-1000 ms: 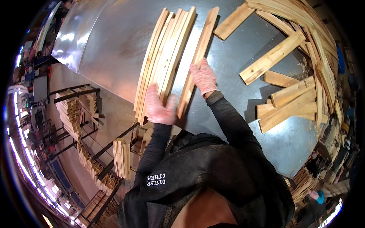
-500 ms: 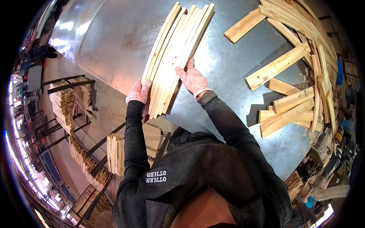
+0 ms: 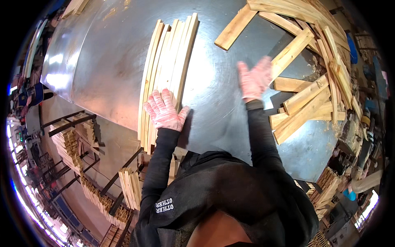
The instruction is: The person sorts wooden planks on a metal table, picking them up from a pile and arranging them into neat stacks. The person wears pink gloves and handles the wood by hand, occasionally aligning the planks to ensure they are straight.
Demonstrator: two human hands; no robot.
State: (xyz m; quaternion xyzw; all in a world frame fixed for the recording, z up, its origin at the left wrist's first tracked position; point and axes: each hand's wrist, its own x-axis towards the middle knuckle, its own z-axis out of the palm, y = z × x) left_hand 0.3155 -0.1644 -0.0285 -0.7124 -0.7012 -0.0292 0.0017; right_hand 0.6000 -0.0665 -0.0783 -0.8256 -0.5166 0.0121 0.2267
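Several long wooden slats lie side by side in a bundle on the metal table. On top of their near part my left hand rests flat, in a pink-and-white knit glove, fingers spread. My right hand, gloved alike, is off the bundle with thumb and fingers apart. It is at the lower left end of a slanted wooden board, partly overlapping it; whether it touches cannot be made out. Below that board lie shorter wooden pieces, crossed over one another.
A loose board lies at the far right, and long slats pile up along the right side. Left of the table, stacked wood stands on dark metal racks. More slats stand close by my left arm.
My right hand has left the bundle's right side and moved right to the slanted board. My left hand has shifted from the bundle's left edge onto its top. The bundle sits further left in view.
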